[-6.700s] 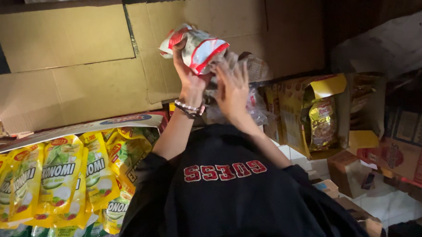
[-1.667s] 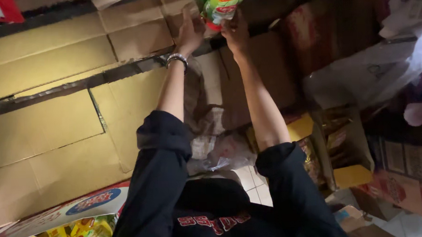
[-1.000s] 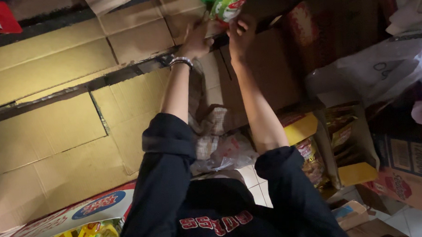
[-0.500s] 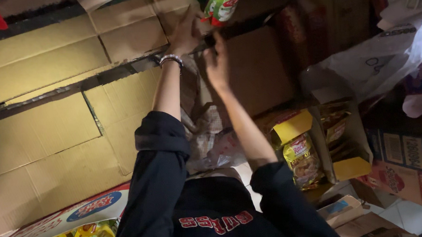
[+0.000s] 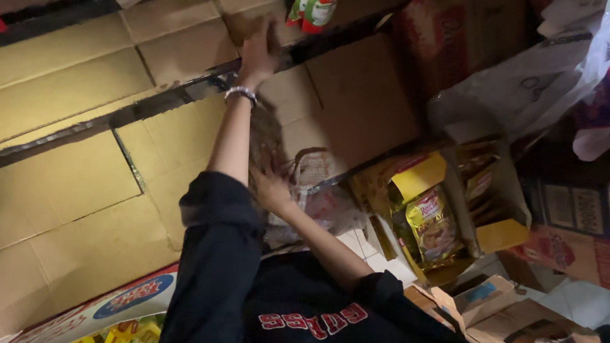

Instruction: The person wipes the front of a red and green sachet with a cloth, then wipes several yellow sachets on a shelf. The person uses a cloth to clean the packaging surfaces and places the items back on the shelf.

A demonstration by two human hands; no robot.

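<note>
While my left hand (image 5: 259,50) reaches up, fingers loose against the cardboard boxes (image 5: 179,54), I'm mid-stocking.
My right hand (image 5: 270,187), open, reaches the clear plastic bag (image 5: 319,191); next I'd need a grip there.

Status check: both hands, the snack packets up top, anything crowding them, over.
Left hand raised, flat against cardboard beside the red-green snack packets, holding nothing. Right hand low on the clear plastic bag, grip unclear. Stacked cartons close around.
</note>
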